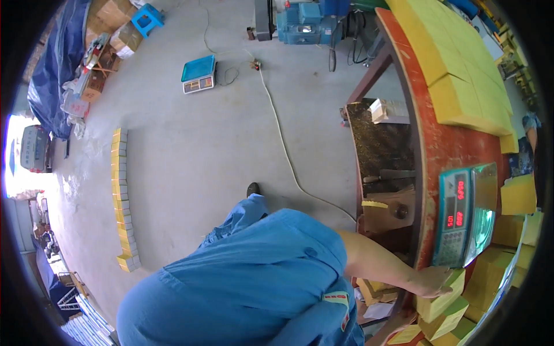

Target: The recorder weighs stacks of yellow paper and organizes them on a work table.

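My left hand (434, 282) reaches over the table at the lower right, its fingers bent over the end of a yellow box (443, 300). Lower down and closer to me is my right hand (406, 318), partly cut off from sight beside the same box; its fingers are mostly hidden. Under and beside these hands lie more yellow boxes (444, 322). Just beyond my left hand stands a teal digital scale (451, 236) with a lit red display and a shiny metal pan (483, 213).
A red-topped table (430, 150) carries stacked yellow boxes (461, 69). A row of small yellow-and-white boxes (120, 196) lines the floor at left. A second scale (199, 72), a cable (281, 132) and a blue stool (148, 21) are farther off. Another person's arm (531, 135) shows at right.
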A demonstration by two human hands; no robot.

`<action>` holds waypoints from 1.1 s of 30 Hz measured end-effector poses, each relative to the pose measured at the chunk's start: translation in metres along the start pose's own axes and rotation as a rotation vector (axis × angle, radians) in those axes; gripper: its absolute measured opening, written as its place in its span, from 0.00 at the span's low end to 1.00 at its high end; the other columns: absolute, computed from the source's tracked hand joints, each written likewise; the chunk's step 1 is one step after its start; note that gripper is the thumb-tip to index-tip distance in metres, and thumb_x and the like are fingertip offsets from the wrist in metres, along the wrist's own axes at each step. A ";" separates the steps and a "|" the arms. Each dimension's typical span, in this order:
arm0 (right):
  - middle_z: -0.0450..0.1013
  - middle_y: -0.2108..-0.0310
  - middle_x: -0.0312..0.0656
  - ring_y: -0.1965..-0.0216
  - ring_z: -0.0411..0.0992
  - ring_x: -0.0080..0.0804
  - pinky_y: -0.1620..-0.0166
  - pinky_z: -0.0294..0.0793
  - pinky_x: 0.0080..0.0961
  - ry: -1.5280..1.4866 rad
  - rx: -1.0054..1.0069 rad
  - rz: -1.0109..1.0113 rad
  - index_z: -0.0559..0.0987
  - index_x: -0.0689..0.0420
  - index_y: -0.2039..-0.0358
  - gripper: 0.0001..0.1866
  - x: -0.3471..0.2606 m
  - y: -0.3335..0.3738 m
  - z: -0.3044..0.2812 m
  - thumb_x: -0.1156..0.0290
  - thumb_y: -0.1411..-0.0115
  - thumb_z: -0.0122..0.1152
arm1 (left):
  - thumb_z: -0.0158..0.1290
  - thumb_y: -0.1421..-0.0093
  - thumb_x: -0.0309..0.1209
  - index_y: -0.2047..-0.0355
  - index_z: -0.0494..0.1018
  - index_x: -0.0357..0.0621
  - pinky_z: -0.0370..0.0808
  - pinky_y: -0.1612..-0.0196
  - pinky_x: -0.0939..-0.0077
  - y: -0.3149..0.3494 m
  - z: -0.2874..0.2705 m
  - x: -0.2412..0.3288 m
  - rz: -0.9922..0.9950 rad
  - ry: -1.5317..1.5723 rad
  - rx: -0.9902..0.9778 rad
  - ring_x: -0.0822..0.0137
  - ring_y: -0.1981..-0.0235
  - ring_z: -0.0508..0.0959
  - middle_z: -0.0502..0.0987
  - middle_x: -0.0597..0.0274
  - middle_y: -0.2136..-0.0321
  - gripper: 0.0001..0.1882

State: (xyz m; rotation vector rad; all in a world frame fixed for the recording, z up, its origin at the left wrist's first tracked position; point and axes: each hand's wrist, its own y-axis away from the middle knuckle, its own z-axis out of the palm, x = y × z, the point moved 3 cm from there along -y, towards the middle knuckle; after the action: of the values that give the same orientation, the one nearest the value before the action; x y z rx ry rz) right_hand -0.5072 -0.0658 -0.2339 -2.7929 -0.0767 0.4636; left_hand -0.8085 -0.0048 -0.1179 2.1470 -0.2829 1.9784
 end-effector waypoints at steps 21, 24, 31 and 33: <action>0.77 0.65 0.43 0.67 0.75 0.34 0.66 0.74 0.29 -0.477 -1.613 0.236 0.80 0.58 0.59 0.19 -0.710 0.196 0.417 0.54 0.39 0.57 | 0.47 0.42 0.63 0.35 0.59 0.42 0.63 0.37 0.56 0.750 -0.438 -0.358 -1.124 0.350 0.521 0.43 0.40 0.68 0.65 0.37 0.40 0.45; 0.78 0.65 0.49 0.64 0.77 0.42 0.62 0.75 0.36 -0.018 -1.710 -0.492 0.80 0.59 0.62 0.24 -0.860 0.182 0.428 0.49 0.39 0.55 | 0.52 0.42 0.60 0.35 0.59 0.42 0.64 0.37 0.58 0.756 -0.475 -0.322 -1.261 0.271 0.882 0.44 0.39 0.67 0.58 0.38 0.36 0.44; 0.79 0.64 0.49 0.59 0.77 0.50 0.55 0.74 0.44 0.450 -1.754 -1.132 0.81 0.55 0.68 0.18 -1.023 0.198 0.444 0.52 0.41 0.56 | 0.57 0.45 0.54 0.35 0.61 0.47 0.64 0.36 0.58 0.809 -0.552 -0.308 -1.242 0.400 1.189 0.46 0.36 0.63 0.51 0.39 0.33 0.42; 0.79 0.67 0.50 0.60 0.77 0.50 0.57 0.74 0.44 0.363 -1.850 -1.157 0.81 0.56 0.69 0.15 -1.061 0.207 0.442 0.57 0.41 0.54 | 0.57 0.46 0.52 0.36 0.63 0.48 0.64 0.36 0.57 0.832 -0.585 -0.312 -1.303 0.473 1.144 0.45 0.36 0.63 0.52 0.37 0.33 0.40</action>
State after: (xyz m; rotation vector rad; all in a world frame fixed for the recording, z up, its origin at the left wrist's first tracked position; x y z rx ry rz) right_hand -1.6535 -0.2417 -0.3697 -3.0260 -3.0417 -0.8732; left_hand -1.6261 -0.6392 -0.3640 1.2437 2.0918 1.6420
